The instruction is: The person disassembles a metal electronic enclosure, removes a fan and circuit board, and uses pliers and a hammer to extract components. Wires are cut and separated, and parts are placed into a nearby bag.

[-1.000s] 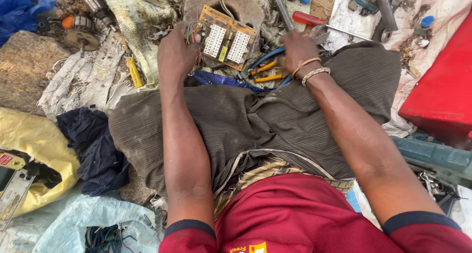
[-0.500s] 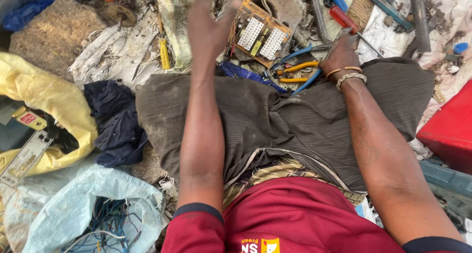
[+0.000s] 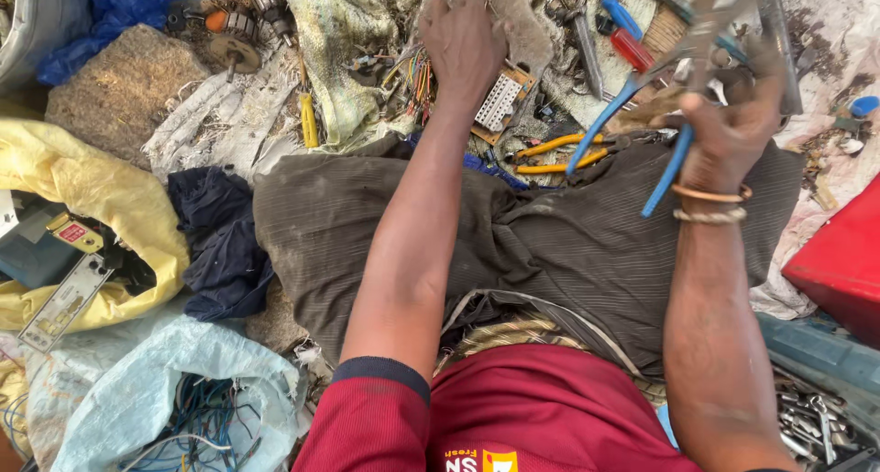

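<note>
My left hand (image 3: pixel 463 37) presses down on a brown circuit board with white connector blocks (image 3: pixel 500 101) and a bundle of coloured wires (image 3: pixel 420 78), gripping its top. My right hand (image 3: pixel 733 128), with bangles on the wrist, is lifted and closed around blue-handled pliers (image 3: pixel 665 156) whose handles spread toward the left and down. Yellow-handled pliers (image 3: pixel 555 156) lie on the ground between the two hands, just beyond my dark trouser knees (image 3: pixel 550 243).
A red box (image 3: pixel 839 270) stands at the right. Screwdrivers with red and blue handles (image 3: pixel 628 37) lie at the top. A yellow sack (image 3: pixel 101 197), dark cloth (image 3: pixel 220 243) and a pale bag of blue wires (image 3: pixel 183 408) sit at the left.
My right hand has lifted off the ground holding the blue-handled pliers. My left hand has moved onto the top of the circuit board. The view shifted left.
</note>
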